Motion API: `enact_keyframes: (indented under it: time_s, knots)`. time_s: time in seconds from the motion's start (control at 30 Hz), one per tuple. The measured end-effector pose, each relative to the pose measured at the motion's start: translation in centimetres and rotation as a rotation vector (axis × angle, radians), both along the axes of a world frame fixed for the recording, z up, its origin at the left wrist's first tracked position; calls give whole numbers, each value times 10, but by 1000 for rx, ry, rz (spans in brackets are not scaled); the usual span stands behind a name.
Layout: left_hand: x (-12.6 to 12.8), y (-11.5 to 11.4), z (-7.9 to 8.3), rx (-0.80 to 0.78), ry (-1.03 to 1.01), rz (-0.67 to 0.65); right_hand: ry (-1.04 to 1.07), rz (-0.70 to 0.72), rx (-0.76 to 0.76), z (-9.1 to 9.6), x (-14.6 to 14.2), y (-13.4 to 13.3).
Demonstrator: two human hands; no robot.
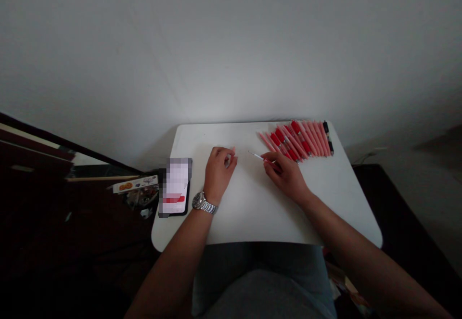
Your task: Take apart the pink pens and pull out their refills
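On a small white table my left hand rests with curled fingers pinched on a small pinkish piece at its fingertips, a metal watch on the wrist. My right hand pinches a thin white pen refill whose tip points left, and a red pen part shows under its fingers. Just behind the right hand, several pink and red pens lie side by side in a row at the table's back right. A black pen ends that row on the right.
A phone with a lit screen lies at the table's left edge. Dark furniture with printed boxes stands to the left. A pale wall rises behind the table. My lap in grey cloth sits under the near edge.
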State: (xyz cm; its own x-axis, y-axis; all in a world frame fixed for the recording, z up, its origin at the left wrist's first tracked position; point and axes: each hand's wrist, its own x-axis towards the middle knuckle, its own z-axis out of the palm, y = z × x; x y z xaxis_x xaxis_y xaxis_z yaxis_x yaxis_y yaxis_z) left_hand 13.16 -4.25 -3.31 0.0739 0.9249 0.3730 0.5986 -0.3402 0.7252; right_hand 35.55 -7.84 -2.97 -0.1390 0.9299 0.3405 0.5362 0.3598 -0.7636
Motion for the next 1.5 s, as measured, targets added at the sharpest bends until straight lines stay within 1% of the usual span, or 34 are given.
enact_keyframes:
  time_s: [0.27, 0.6, 0.77, 0.83, 1.0, 1.17, 1.33, 1.5]
  knots:
    - [0, -1, 3, 20, -16, 17, 0, -4, 11, 4, -1, -1]
    - [-1, -1, 4, 74, -26, 27, -9, -4, -9, 3, 0, -1]
    - [1, -4, 8, 88, -126, -30, -1, -1, -14, 3, 0, -1]
    - [3, -6, 8, 62, -207, -64, 3, 14, -9, 2, 0, -1]
    - [7, -7, 6, -64, -429, -137, -1, 36, 1, 3, -1, -2]
    - [11, -8, 10, -203, -608, -197, 6, 45, -7, 3, -1, -2]
    - [14, -11, 13, -276, -685, -244, -5, 58, -7, 2, -2, -3]
    - [15, -13, 13, -312, -699, -312, -24, 71, 10, 3, -2, -4]
